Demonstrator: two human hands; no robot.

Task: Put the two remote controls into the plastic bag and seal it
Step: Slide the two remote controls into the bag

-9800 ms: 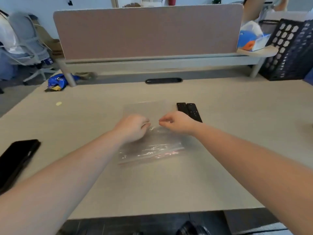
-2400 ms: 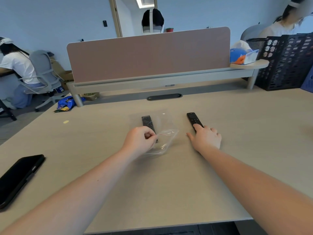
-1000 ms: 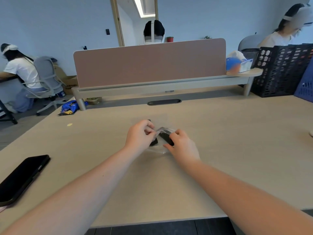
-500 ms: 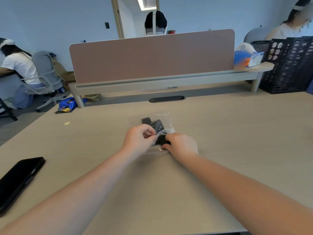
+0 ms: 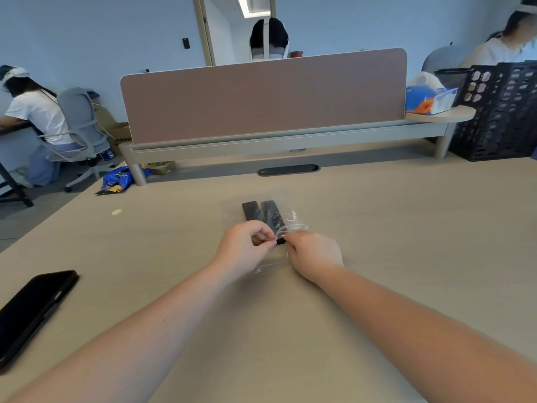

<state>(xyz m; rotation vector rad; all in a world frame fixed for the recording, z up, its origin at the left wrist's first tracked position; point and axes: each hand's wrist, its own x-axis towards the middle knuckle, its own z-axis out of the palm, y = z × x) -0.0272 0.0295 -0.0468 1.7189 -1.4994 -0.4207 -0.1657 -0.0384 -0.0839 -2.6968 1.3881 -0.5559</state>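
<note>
Far to the left on the big tan desk [image 5: 406, 228] lies a black phone [image 5: 32, 309], flat and well away from everything else. A small yellow spot [image 5: 116, 212] sits on the desk farther back.

Next comes the person's left hand [image 5: 245, 251], near the middle of the desk. Its thumb and fingers are pinched together on the near edge of the plastic bag [image 5: 290, 225]. The clear bag lies on the desk with its open end toward the person, and that end is lifted a little and crinkled.

Inside the bag I can see two black remote controls. The left remote [image 5: 250, 210] and the right remote [image 5: 271, 215] lie side by side, touching or almost touching, pointing away from the person. The near end of the right remote is hidden between the two hands.

Just beside the left hand is the right hand [image 5: 315, 255]. Its fingers are curled and pinched shut on the same edge of the bag. The two hands almost touch.

Behind it all stands a brown divider [image 5: 261, 97], and a black crate [image 5: 502, 112] sits far to the right.
</note>
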